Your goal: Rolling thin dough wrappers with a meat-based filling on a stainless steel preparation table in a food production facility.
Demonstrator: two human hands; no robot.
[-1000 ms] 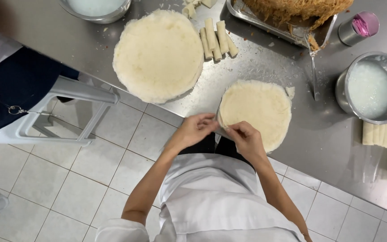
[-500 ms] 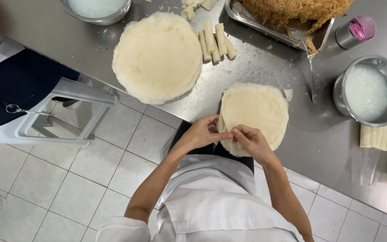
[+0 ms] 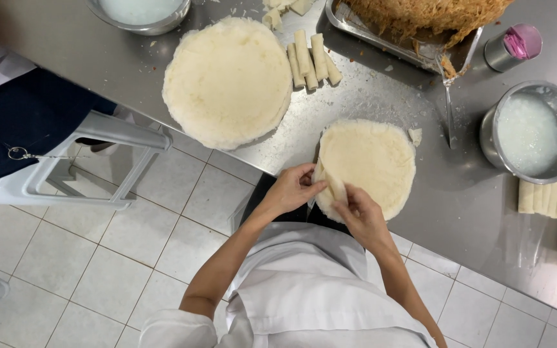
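A small stack of round pale wrappers point(image 3: 372, 161) lies at the near edge of the steel table point(image 3: 98, 58). My left hand point(image 3: 291, 190) and my right hand point(image 3: 359, 209) both pinch the near left edge of the top wrapper, lifting and peeling it off the stack. A larger stack of round wrappers point(image 3: 227, 80) sits further back to the left. Between the two stacks lie three rolled pale sticks point(image 3: 311, 58).
A metal tray of shredded golden filling point(image 3: 420, 19) stands at the back with a fork point(image 3: 449, 96) beside it. A steel bowl of white paste point(image 3: 530, 132) sits at the right, more rolled sticks point(image 3: 552, 200) below it. A white plastic stool point(image 3: 66, 167) stands on the tiled floor at the left.
Both hands have shifted slightly left along the wrapper's near edge, and the edge of the top wrapper is now lifted higher off the stack.
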